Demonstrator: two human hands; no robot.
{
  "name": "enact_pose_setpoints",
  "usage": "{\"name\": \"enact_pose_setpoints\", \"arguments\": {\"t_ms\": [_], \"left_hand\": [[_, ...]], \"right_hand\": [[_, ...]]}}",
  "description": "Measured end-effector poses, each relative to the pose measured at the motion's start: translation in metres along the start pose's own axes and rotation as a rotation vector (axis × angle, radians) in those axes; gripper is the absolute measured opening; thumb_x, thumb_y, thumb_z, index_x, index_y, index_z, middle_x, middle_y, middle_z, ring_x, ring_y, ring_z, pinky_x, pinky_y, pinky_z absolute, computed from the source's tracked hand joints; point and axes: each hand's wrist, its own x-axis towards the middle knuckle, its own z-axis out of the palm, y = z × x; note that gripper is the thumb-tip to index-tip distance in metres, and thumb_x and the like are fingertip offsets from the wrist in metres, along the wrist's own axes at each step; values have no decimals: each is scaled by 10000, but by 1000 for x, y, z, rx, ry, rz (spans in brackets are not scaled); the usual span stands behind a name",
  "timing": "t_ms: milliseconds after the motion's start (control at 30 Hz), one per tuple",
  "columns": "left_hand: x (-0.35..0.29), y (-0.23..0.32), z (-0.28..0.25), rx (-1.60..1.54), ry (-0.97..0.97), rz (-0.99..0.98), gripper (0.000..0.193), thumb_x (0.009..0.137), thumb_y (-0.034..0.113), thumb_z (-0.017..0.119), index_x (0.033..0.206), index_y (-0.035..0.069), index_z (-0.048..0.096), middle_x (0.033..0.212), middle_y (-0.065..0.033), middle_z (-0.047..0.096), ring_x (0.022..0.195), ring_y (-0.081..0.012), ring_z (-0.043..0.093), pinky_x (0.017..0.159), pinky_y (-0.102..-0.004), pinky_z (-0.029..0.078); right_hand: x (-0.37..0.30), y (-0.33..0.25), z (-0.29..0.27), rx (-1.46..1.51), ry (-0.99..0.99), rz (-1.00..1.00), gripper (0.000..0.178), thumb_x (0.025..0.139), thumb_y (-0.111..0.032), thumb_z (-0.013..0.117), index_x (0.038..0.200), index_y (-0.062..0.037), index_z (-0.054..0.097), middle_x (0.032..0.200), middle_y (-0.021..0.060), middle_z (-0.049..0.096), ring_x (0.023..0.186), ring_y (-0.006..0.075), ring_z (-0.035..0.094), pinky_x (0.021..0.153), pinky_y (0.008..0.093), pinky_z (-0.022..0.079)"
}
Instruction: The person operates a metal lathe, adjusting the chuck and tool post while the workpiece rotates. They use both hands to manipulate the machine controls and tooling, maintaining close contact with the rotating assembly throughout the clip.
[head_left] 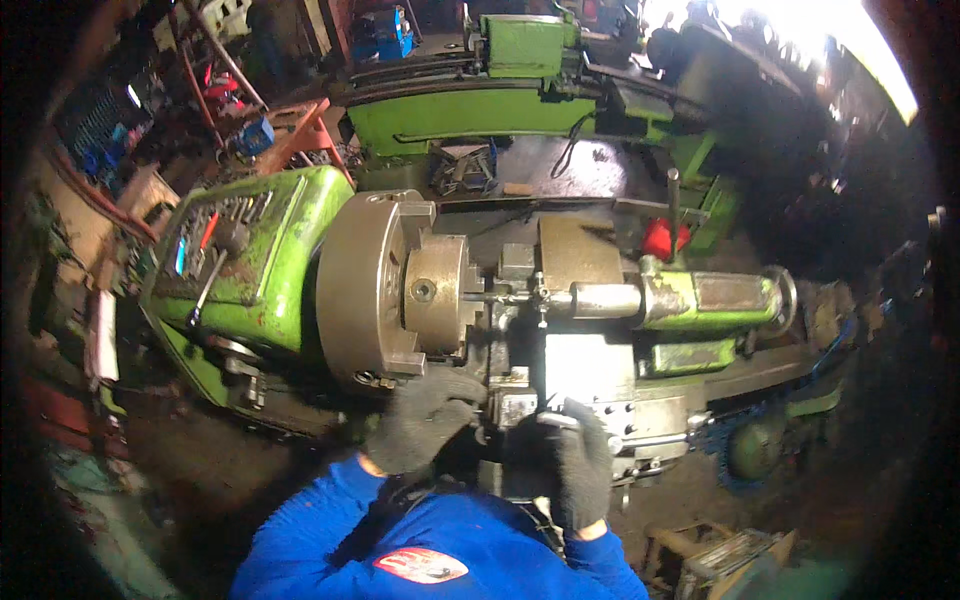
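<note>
A lathe stands before me with a large chuck [355, 285], and a smaller chuck [437, 290] is gripped in its jaws. A thin shaft [490, 297] runs from the smaller chuck toward the tailstock [705, 297]. My left hand [425, 420], in a dark grey glove, is just below the chucks, beside the carriage; its fingers look curled but blurred, and what they touch is hidden. My right hand [583, 460], gloved too, is at the front of the tool slide [590, 368], its fingers closed around a short shiny metal piece [558, 420].
Wrenches and small tools lie on the green headstock [300, 215], among them a red-handled tool [209, 230]. Another green lathe [450, 118] stands behind. A red object [662, 238] sits beyond the tailstock. A wooden crate [715, 560] is at lower right.
</note>
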Motion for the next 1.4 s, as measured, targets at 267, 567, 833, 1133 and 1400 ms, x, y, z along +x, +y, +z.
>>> {"name": "enact_pose_setpoints", "arguments": {"t_ms": [267, 567, 833, 1133, 1400], "left_hand": [[145, 26, -103, 903, 216, 185, 371, 943, 296, 791, 1215, 49, 742, 1100, -183, 753, 1031, -407, 724, 945, -525, 570], [191, -42, -125, 1148, 20, -46, 559, 1039, 603, 611, 1300, 139, 780, 1249, -203, 769, 1187, -431, 712, 1027, -538, 554], [189, -32, -120, 1006, 54, -134, 530, 1023, 555, 686, 1257, 92, 799, 1282, -197, 770, 1212, -409, 710, 1055, -512, 543], [188, -46, -130, 1076, 75, -53, 495, 1021, 503, 705, 1225, 60, 791, 1230, -196, 768, 1185, -403, 712, 1035, -495, 548], [195, -54, -129, 1042, 98, -44, 479, 1025, 510, 681, 1210, 85, 801, 1194, -196, 773, 1153, -412, 712, 1019, -524, 550]], "right_hand": [[50, 72, 82, 1244, -11, 750, 176, 1126, -314, 685, 1207, -158, 690, 829, -18, 626, 614, 111, 559, 492, 276, 451], [161, 175, 141, 1628, 77, 684, 238, 1159, -379, 619, 1106, -157, 685, 776, -44, 552, 544, 91, 444, 499, 253, 383], [238, 191, 146, 1925, -91, 485, 203, 1124, -258, 590, 1042, -83, 653, 694, -19, 422, 484, 81, 338, 569, 292, 527], [249, 200, 165, 1785, 33, 369, 281, 1070, -311, 547, 886, -111, 618, 662, -1, 444, 495, 111, 350, 500, 302, 427], [277, 270, 156, 238, 267, -169, 251, 874, -255, 805, 956, -20, 777, 845, 106, 717, 681, 234, 676, 623, 398, 540]]}}
